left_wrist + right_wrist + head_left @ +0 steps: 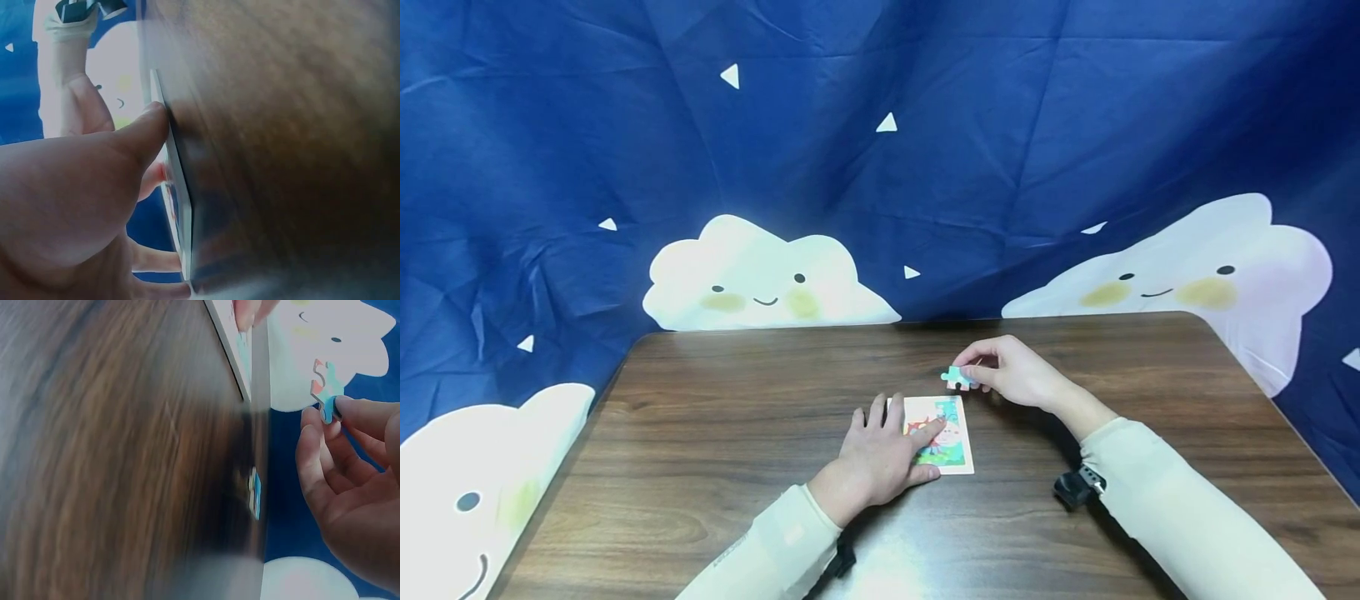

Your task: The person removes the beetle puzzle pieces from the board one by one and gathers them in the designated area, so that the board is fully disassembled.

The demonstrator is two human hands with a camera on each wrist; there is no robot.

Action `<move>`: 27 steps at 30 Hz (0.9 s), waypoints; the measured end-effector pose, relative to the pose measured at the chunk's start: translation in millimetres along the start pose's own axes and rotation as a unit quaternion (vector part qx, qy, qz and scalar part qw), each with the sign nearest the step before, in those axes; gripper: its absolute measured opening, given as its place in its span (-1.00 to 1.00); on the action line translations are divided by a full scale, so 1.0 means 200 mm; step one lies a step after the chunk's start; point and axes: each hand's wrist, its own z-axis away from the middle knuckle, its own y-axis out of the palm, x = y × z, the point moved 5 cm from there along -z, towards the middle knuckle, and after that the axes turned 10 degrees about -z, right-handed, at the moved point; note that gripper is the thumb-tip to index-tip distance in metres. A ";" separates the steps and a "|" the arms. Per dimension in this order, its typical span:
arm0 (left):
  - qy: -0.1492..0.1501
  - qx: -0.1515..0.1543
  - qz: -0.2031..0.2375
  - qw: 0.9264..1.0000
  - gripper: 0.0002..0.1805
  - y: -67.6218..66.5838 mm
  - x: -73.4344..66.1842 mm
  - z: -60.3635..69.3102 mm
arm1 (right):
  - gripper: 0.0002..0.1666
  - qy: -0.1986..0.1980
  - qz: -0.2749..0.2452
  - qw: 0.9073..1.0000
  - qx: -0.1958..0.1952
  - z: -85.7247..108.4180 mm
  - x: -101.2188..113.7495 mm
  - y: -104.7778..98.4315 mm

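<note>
One puzzle piece (pixel 956 377) — edge pinched in right-hand grip (pixel 1017 371), rest protruding.

One puzzle board (pixel 957 469); two hands, the left hand (pixel 880 458) on it, the right hand (pixel 1022 372) beyond it; two loose pieces near it, a held piece (pixel 955 377) and a lying piece (pixel 255 497). Well apart from the puzzle board, three clouds (pixel 756 279); seven white triangles (pixel 887 123).

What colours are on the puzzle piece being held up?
The puzzle piece is light teal with coral patches and brighter blue; best seen from the right wrist.
</note>
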 end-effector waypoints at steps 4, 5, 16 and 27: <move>0.000 0.002 0.000 1.000 -0.26 0.00 0.00 0.00 | -0.79 0.005 0.002 1.000 -0.014 0.03 -0.02 -0.05; 0.000 0.004 0.000 1.000 -0.27 0.00 0.00 0.00 | -0.79 0.008 0.004 1.000 -0.017 0.03 -0.02 -0.07; -0.004 0.009 0.004 1.000 -0.26 0.00 0.00 0.00 | -0.79 0.020 0.015 0.999 -0.043 0.07 -0.09 -0.15; -0.003 -0.007 -0.016 1.000 -0.26 0.00 0.01 0.00 | -0.77 0.036 0.032 0.997 -0.062 0.10 -0.15 -0.23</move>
